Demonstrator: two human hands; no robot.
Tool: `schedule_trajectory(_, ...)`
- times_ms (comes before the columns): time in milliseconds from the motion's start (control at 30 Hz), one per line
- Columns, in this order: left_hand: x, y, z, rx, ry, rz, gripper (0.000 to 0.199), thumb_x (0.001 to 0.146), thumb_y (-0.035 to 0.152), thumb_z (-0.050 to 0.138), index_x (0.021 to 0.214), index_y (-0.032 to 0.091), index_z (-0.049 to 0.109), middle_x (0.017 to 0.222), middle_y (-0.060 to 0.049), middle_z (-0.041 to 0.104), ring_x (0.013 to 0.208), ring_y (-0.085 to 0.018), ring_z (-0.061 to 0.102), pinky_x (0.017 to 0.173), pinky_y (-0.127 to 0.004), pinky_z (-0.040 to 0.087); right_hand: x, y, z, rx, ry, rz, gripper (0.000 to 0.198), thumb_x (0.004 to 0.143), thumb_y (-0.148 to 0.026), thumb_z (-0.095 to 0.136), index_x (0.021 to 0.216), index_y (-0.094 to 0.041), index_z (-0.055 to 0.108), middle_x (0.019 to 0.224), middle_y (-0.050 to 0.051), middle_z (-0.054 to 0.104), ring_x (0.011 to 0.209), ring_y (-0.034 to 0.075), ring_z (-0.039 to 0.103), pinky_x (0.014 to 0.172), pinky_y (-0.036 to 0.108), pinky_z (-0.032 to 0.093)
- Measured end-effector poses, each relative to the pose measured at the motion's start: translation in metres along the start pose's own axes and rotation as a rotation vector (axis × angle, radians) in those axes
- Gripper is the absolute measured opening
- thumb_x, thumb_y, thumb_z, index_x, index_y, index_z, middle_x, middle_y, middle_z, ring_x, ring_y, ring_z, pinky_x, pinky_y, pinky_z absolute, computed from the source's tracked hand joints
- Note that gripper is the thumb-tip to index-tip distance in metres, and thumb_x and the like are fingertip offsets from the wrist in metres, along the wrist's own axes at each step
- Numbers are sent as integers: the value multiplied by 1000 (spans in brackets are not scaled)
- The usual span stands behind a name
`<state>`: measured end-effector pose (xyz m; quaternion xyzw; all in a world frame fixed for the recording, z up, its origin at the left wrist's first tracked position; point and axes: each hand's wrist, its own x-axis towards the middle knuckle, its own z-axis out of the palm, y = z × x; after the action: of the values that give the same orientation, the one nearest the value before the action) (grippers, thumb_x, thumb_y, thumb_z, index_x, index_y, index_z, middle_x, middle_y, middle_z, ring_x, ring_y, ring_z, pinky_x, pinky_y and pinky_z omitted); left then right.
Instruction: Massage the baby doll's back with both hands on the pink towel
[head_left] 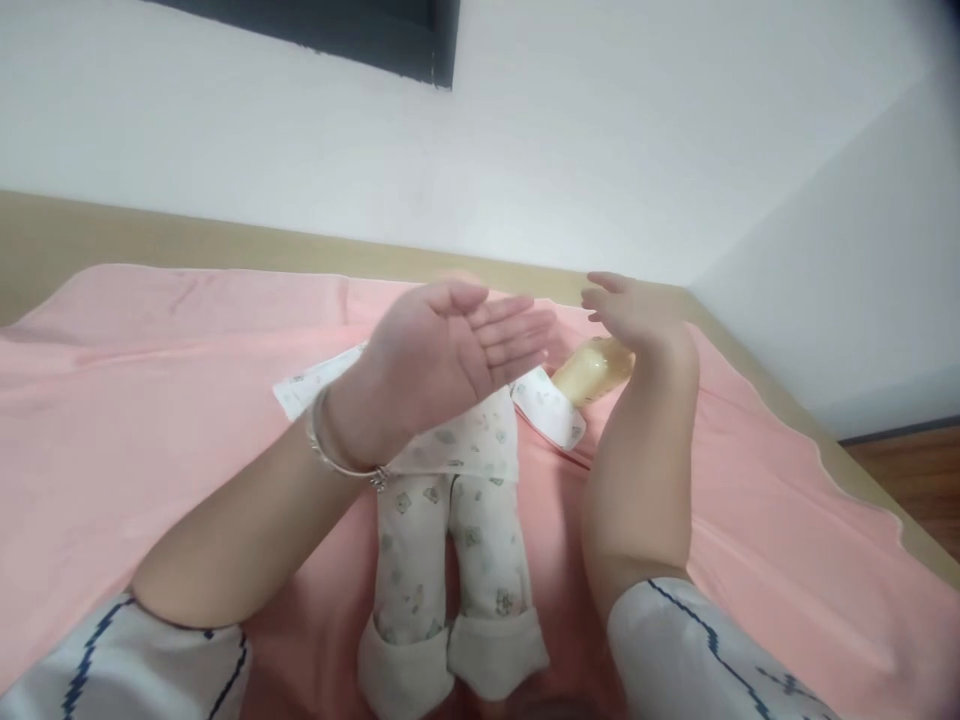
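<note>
My left hand (442, 365) is held in the air with its palm turned up toward me, fingers stretched to the right. It holds nothing and covers the upper part of a small printed white top (469, 440). Below the top lie matching white trousers (412, 560) with thick turned-up cuffs. The clothes look filled out, but whatever wears them is mostly hidden. My right hand (622, 305) is raised, bent at the wrist, its fingers apart and pointing left. Just below it is a shiny yellowish, bottle-like object (589, 372) beside the right-hand sleeve (551, 410).
A pink sheet (150, 430) spreads under the clothes over a tan surface (45, 230). A white wall (562, 140) rises behind, with a dark frame (375, 45) at the top. Brown floor (915, 470) shows at the far right.
</note>
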<state>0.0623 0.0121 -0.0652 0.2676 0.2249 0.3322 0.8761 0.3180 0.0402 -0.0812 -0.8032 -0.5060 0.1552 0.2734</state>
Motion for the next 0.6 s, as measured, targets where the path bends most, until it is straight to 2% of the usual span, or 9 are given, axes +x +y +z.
schedule_trajectory(100,-19,23,0,43,-5,135,45,97,27,28,115,8,65,115,-11,74,116,-25,71,98,-37,60,-6,-3,-1,-31,34,33,59,92,-37,52,149,-22,51,132,13,67,118,36,65,111,66,43)
schedule_trajectory(233,-38,46,-6,-4,-64,289,48,101,29,24,122,3,60,117,-12,72,119,-25,69,99,-38,55,-9,-3,-3,-35,98,7,52,91,-38,57,142,-28,57,134,12,66,120,36,64,112,62,42)
schedule_trajectory(300,-41,51,-9,-42,-91,321,47,103,28,26,130,2,55,121,-11,70,121,-24,67,100,-36,53,-13,-6,-4,-49,198,-38,50,89,-34,58,139,-24,61,137,13,64,125,35,62,113,57,43)
schedule_trajectory(367,-40,52,-10,-49,-54,340,51,103,27,22,138,2,50,121,-10,69,123,-24,66,101,-36,52,-21,-15,-4,-63,336,-74,50,91,-29,53,139,-17,62,139,16,62,131,34,57,116,52,41)
schedule_trajectory(433,-35,48,-7,-37,36,321,55,103,28,18,143,4,47,122,-10,69,124,-24,65,100,-36,52,-35,-29,-1,-22,466,-148,49,93,-25,45,138,-13,61,138,15,63,132,28,57,116,44,42)
schedule_trajectory(500,-27,41,-3,-13,122,248,57,102,30,17,146,7,46,125,-11,67,126,-24,64,100,-34,54,-51,-47,6,117,561,-342,45,89,-20,48,129,-13,67,130,11,69,124,21,64,110,35,49)
schedule_trajectory(533,-24,36,0,2,151,191,56,102,31,19,147,8,45,128,-12,66,128,-24,63,101,-33,55,-59,-55,12,197,555,-415,43,88,-19,47,125,-14,69,127,8,70,122,19,65,107,32,51)
schedule_trajectory(600,-18,28,4,20,172,70,55,103,33,24,146,8,46,133,-13,64,131,-24,61,105,-32,54,-74,-70,27,235,414,-526,44,92,-28,48,130,-14,65,139,6,64,134,16,57,116,34,45)
